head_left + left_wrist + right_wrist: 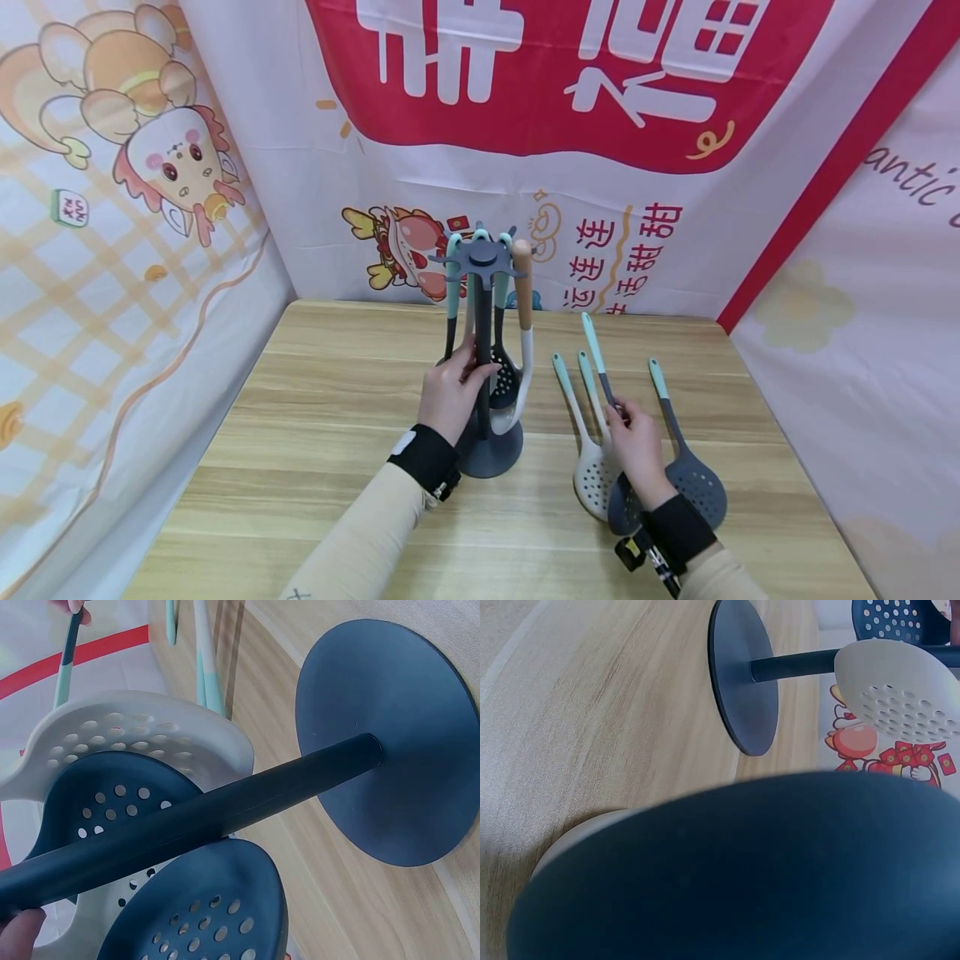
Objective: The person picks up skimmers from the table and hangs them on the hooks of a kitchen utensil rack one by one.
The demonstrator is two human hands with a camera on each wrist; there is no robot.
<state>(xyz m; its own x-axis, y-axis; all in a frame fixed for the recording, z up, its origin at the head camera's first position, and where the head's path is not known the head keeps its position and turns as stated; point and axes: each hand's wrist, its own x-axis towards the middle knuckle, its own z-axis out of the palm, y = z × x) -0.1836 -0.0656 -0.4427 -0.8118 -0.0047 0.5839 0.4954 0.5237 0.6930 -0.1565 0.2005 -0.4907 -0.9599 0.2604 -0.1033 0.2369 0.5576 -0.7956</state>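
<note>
My left hand (447, 392) grips the post of a dark grey utensil stand (489, 457), with the thumb across the front of the post. From its top hang several utensils, among them a white ladle (523, 350) with a wooden handle. Dark perforated heads (202, 919) and a pale perforated one (225, 739) crowd the post in the left wrist view. To the right, my right hand (637, 446) pinches a dark skimmer (592, 343) by its mint-tipped handle, handle pointing up and away. Its dark head (742, 870) fills the lower right wrist view.
Beside the right hand lie a pale skimmer (594, 483) and, partly covered, a second pale utensil (592, 392). A larger dark skimmer (701, 492) rests farther right. Printed cloth walls (255, 150) border the wooden table (322, 400) at the back and sides.
</note>
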